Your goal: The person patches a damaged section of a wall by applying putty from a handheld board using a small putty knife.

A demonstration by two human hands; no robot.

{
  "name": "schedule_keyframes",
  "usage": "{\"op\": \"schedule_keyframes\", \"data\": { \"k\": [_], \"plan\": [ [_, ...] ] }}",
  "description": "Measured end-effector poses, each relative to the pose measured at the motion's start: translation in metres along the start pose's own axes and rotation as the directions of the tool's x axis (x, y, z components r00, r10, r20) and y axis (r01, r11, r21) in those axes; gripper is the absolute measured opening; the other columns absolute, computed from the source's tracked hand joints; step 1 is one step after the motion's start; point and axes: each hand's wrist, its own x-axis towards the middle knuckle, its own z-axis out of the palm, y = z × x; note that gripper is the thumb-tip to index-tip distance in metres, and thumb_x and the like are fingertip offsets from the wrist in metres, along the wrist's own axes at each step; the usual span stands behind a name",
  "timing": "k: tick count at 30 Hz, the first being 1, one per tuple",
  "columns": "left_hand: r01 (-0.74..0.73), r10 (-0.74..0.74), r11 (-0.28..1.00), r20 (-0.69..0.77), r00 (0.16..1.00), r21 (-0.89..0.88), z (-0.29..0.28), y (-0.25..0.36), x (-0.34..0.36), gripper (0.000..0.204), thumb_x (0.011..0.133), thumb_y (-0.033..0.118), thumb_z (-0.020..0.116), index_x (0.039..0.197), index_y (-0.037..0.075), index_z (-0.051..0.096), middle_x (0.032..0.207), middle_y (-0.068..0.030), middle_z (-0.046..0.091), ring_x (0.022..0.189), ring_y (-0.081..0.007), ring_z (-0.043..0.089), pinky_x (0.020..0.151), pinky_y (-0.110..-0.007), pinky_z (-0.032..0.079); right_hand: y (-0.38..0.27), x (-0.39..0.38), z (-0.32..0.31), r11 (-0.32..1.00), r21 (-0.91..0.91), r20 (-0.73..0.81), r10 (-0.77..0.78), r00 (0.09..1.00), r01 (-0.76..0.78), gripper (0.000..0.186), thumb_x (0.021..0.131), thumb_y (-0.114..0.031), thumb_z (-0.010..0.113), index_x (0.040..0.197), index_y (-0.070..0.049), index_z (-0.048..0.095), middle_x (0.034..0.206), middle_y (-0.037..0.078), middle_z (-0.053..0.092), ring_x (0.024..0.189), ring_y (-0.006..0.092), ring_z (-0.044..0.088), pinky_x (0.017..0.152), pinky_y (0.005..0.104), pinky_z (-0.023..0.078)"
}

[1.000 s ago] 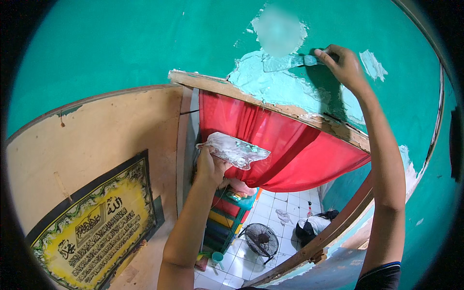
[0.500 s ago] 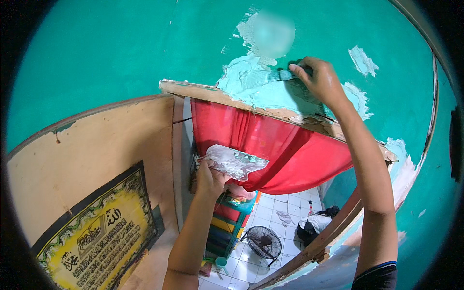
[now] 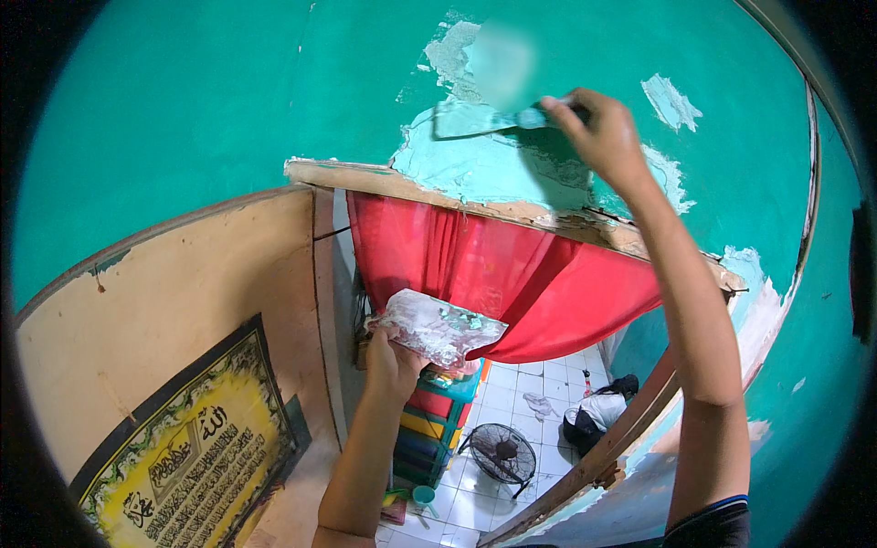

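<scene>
My right hand [image 3: 598, 137] grips a putty knife [image 3: 489, 119] against the green wall [image 3: 210, 100] above the doorway. The knife's wide blade, coated pale, lies along the upper part of a wet, light-turquoise putty patch [image 3: 493, 169]. The patch reaches down to the wooden door-frame top [image 3: 365, 176]. Lower down, in front of the red curtain [image 3: 548, 301], my left hand [image 3: 393, 365] holds a clear, uneven-edged plastic plate [image 3: 438, 326] from beneath. White and turquoise putty is smeared over the plate.
A bare scraped spot [image 3: 674, 102] marks the wall to the right. Below, a black fan [image 3: 501, 454] stands on white tiles beside a drawer unit [image 3: 429, 443]. A yellow framed calligraphy panel [image 3: 196, 438] hangs on the cream wall at left. A dark bundle [image 3: 594, 425] lies by the doorway.
My right hand has turned the putty knife, so its blade now points left and shows broadly along the patch's upper part. The left hand holds the plate much as before. The view has shifted slightly.
</scene>
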Motion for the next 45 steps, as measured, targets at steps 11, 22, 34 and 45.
{"op": "schedule_keyframes", "data": {
  "k": [11,22,34,45],
  "plan": [
    [-0.015,0.010,0.997,-0.060,0.998,-0.077,-0.019,-0.006,-0.024,0.046,0.086,0.013,0.048,0.130,-0.002,0.051,0.129,-0.0177,0.059,0.123,-0.0363,0.057,0.106,-0.055,0.047,0.003,-0.049,-0.025,0.985,-0.162,-0.102,0.039,0.994,-0.056,0.036,0.093,-0.031,0.070,0.079,0.002,0.067,0.078,0.024,0.065,0.070,0.0440,0.062,0.063,0.0462,0.049],
    [0.032,-0.039,0.995,-0.069,0.997,-0.099,-0.019,-0.017,-0.043,0.044,0.088,0.012,0.043,0.129,-0.001,0.052,0.128,-0.0166,0.061,0.119,-0.0341,0.060,0.103,-0.053,0.049,0.021,-0.098,-0.062,0.795,0.270,0.101,0.537,0.837,-0.543,0.037,0.100,-0.034,0.063,0.095,0.001,0.072,0.071,-0.002,0.057,0.066,0.0092,0.049,0.059,0.0282,0.040],
    [-0.037,0.032,0.998,-0.088,0.996,-0.053,-0.020,-0.015,-0.059,0.044,0.088,0.012,0.042,0.129,-0.001,0.051,0.125,-0.0153,0.062,0.115,-0.0340,0.063,0.100,-0.052,0.052,-0.045,-0.106,0.039,0.974,0.223,0.053,0.038,0.998,-0.049,0.020,0.095,-0.012,0.061,0.107,0.003,0.067,0.095,0.023,0.062,0.090,0.0410,0.060,0.082,0.0449,0.048],
    [-0.046,0.051,0.998,-0.119,0.992,0.049,-0.026,-0.018,-0.061,0.047,0.089,0.016,0.041,0.132,-0.001,0.049,0.128,-0.0164,0.061,0.115,-0.0357,0.063,0.097,-0.054,0.053,0.000,-0.127,0.015,0.993,0.110,0.029,0.039,0.999,-0.042,0.017,0.095,-0.011,0.063,0.105,0.002,0.067,0.093,0.022,0.062,0.088,0.0404,0.061,0.078,0.0445,0.049]
  ]
}}
